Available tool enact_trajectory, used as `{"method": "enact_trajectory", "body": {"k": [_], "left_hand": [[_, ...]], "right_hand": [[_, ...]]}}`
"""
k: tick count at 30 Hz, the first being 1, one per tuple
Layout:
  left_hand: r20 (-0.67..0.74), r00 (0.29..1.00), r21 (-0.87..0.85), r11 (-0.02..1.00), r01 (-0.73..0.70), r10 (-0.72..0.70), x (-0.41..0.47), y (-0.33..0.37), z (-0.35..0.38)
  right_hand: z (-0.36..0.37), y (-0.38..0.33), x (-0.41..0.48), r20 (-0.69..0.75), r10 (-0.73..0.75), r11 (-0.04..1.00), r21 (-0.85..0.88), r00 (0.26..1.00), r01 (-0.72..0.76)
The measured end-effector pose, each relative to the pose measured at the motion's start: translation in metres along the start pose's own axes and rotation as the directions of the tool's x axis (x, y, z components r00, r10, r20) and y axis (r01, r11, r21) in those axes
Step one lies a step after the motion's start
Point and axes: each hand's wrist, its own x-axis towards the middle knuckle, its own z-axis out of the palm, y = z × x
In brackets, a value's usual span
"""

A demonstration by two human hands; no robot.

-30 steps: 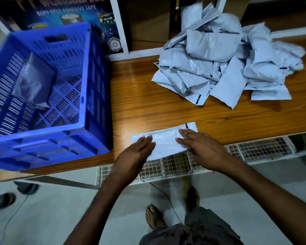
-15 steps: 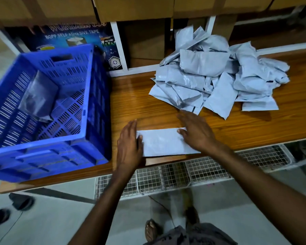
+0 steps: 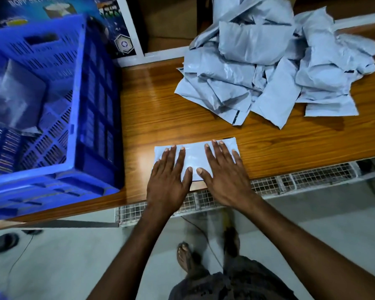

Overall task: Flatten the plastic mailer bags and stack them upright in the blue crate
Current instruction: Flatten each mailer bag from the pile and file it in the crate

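Note:
A pale grey mailer bag point(image 3: 194, 155) lies flat on the wooden table point(image 3: 152, 109) near its front edge. My left hand point(image 3: 168, 177) presses on its left half with straight, spread fingers. My right hand point(image 3: 222, 175) presses on its right half the same way. A heap of crumpled grey mailer bags point(image 3: 275, 63) sits at the back right of the table. The blue crate point(image 3: 91, 109) stands at the left, and a grey mailer bag point(image 3: 15, 102) leans inside it against its left wall.
A printed tape carton point(image 3: 108, 24) and brown boxes stand behind the table. A wire mesh rack point(image 3: 301, 178) runs under the table's front edge. On the floor are my feet in sandals point(image 3: 185, 256), a thin cable and a dark shoe point(image 3: 1, 242) at the left.
Both hands have shifted from the bag's ends onto its top and now lie flat side by side with spread fingers. The bag looks smoother and lies straighter along the table edge.

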Motion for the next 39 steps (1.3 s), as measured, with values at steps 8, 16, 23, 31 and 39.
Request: {"method": "enact_trajectory", "body": {"k": [8,16,23,31,39], "left_hand": [[0.192,0.972,0.077,0.99,0.122,-0.135,-0.009,-0.022,-0.028],[-0.01,0.98,-0.107,0.974,0.197,-0.199,0.044,-0.011,-0.046],[0.182,0.966,-0.142,0.967,0.212,-0.185,0.072,-0.024,-0.054],[-0.061,0.994,-0.123,0.988,-0.093,0.086,0.064,-0.015,-0.092],[-0.331,0.897,0.087,0.956,-0.281,0.294,0.054,-0.001,-0.126]], "right_hand": [[-0.013,0.025,-0.007,0.025,0.023,0.999,-0.036,0.999,-0.022],[-0.043,-0.002,0.029,-0.153,-0.038,0.997,0.054,0.987,0.047],[-0.053,-0.01,0.056,-0.053,-0.093,0.992,0.081,0.994,0.097],[-0.1,-0.009,0.045,-0.202,-0.188,0.967,0.133,0.961,0.217],[-0.139,-0.014,0.03,-0.486,-0.326,0.938,-0.059,0.811,0.341]]}}
